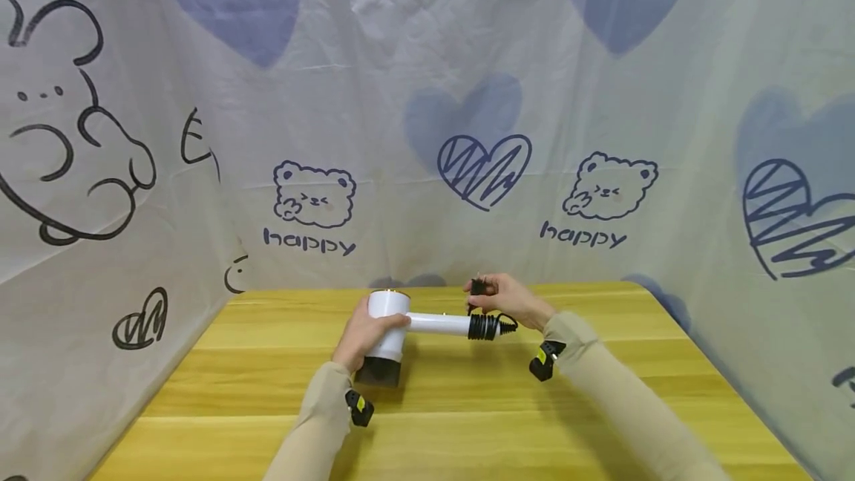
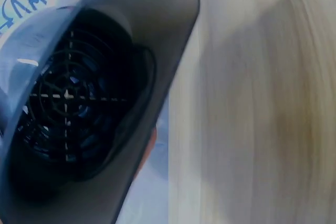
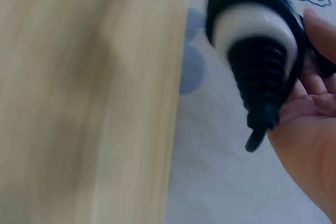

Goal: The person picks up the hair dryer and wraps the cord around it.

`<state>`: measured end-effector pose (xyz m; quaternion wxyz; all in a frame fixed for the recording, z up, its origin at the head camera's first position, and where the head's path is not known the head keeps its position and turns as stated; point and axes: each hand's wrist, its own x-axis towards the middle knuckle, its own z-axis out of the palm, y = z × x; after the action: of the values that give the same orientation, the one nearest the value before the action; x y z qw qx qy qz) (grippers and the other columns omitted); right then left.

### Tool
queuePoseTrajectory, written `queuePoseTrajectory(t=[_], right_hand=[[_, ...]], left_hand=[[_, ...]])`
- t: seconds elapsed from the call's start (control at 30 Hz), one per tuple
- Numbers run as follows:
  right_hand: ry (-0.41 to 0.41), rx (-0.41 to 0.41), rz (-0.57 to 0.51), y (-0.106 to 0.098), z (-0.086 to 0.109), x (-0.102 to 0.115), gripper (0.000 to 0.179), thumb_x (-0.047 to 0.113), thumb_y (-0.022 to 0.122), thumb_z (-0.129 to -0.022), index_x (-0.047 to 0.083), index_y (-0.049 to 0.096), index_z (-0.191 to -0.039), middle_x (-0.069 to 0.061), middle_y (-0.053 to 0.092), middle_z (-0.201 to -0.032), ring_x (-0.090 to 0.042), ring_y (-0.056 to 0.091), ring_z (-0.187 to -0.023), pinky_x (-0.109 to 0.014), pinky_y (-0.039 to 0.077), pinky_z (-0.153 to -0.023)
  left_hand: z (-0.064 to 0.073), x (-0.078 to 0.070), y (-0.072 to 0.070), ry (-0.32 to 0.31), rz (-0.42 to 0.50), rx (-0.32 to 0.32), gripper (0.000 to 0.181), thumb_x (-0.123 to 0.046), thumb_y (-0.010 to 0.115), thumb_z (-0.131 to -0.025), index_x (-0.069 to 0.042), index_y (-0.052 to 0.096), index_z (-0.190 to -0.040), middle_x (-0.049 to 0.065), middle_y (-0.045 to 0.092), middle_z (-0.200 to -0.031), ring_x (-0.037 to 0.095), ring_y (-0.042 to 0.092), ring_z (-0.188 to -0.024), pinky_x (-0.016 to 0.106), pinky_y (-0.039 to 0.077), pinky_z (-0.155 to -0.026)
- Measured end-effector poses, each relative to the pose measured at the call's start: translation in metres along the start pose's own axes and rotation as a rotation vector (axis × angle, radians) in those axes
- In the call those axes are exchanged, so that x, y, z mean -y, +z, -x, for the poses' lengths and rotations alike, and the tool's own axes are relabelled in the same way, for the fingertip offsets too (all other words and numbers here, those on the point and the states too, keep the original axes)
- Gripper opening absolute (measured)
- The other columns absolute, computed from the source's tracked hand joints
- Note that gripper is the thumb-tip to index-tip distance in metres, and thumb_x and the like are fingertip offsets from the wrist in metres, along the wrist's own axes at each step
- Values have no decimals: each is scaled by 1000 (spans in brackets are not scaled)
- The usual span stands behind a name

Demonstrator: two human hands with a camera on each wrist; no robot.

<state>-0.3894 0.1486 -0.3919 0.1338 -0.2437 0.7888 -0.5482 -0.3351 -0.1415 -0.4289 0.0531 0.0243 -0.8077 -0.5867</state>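
My left hand (image 1: 358, 332) grips the barrel of a white hair dryer (image 1: 437, 324), thumb across its front. The dryer's dark nozzle (image 1: 378, 372) points toward me; in the left wrist view a round grille (image 2: 67, 96) shows inside the nozzle. Its handle extends to the right, with black cord (image 1: 482, 326) wound round the end. Past the coils, a ribbed cord sleeve (image 3: 257, 72) fills the middle of the right wrist view. Just behind the handle's end, my right hand (image 1: 510, 298) pinches the black plug (image 1: 476, 288) between thumb and fingers.
A yellow wood-grain table (image 1: 481, 414) lies beneath both hands. Pale fabric with hearts and bears (image 1: 427, 243) hangs behind the table's far edge and along both sides. Each wrist carries a small black camera, the right one (image 1: 544, 362) hanging under the sleeve.
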Motion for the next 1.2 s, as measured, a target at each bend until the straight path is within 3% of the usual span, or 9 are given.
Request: queuePoseTrajectory(t=[0.13, 0.2, 0.3, 0.4, 0.5, 0.63, 0.73, 0.97, 1.2], right_hand=[[16, -10, 146, 15, 1, 1, 49, 13, 50, -102, 2, 35, -147, -14, 68, -111, -23, 62, -107, -42, 50, -97], [34, 3, 211, 24, 0, 3, 52, 16, 47, -103, 6, 28, -151, -15, 63, -117, -24, 59, -106, -44, 49, -96], [21, 8, 318, 36, -3, 5, 48, 22, 51, -100, 11, 35, -144, -16, 60, -122, -23, 60, -97, -38, 52, -86], [-53, -1, 427, 44, -5, 1, 32, 23, 56, -99, 9, 48, -126, -14, 61, -118, -22, 60, -89, -33, 52, -73], [-149, -18, 523, 50, -8, -8, 24, 20, 62, -96, 8, 53, -116, -10, 64, -111, -20, 61, -94, -33, 53, -78], [-277, -50, 657, 58, -13, -22, 40, 12, 71, -89, 6, 52, -124, -13, 64, -115, -26, 63, -104, -42, 54, -91], [-314, -63, 730, 65, -15, -29, 51, 13, 74, -87, 6, 50, -131, -14, 63, -121, -31, 62, -110, -46, 52, -96], [-184, -45, 649, 79, -21, -34, 38, 23, 60, -98, 16, 55, -134, -8, 59, -135, -26, 59, -120, -44, 48, -101], [-85, -124, 474, 81, -37, -38, 28, 22, 43, -105, 11, 60, -125, -9, 65, -118, -21, 61, -101, -39, 50, -83]], left_hand=[[1, 2, 2, -29, -15, -20, 81, -32, 83, -72, -5, 42, -136, 18, 58, -114, 27, 62, -84, 33, 55, -64], [1, 3, 2, -46, -20, -27, 80, -32, 82, -72, -6, 42, -136, 19, 58, -114, 27, 62, -84, 34, 56, -64], [0, 6, 0, -75, -11, -23, 81, -31, 82, -72, -6, 40, -138, 20, 57, -116, 28, 62, -85, 35, 57, -64], [-2, 11, -5, -91, 16, -14, 81, -29, 81, -73, -5, 40, -138, 21, 57, -116, 28, 63, -84, 37, 58, -64], [-4, 18, -12, -102, 51, -13, 78, -27, 81, -73, -3, 41, -135, 22, 57, -112, 27, 64, -79, 38, 59, -62], [-7, 22, -20, -125, 61, -24, 73, -27, 80, -74, 1, 43, -129, 23, 58, -108, 26, 64, -74, 39, 59, -60], [-11, 24, -27, -138, 24, -28, 72, -28, 80, -74, 2, 44, -128, 23, 58, -108, 26, 64, -74, 38, 59, -61], [-20, 29, -45, -162, -113, -41, 77, -32, 80, -74, 4, 38, -127, 23, 52, -112, 27, 59, -81, 32, 56, -63], [-30, 37, -51, -163, -134, -37, 75, -32, 80, -74, 5, 41, -126, 23, 54, -111, 26, 60, -81, 32, 56, -65]])
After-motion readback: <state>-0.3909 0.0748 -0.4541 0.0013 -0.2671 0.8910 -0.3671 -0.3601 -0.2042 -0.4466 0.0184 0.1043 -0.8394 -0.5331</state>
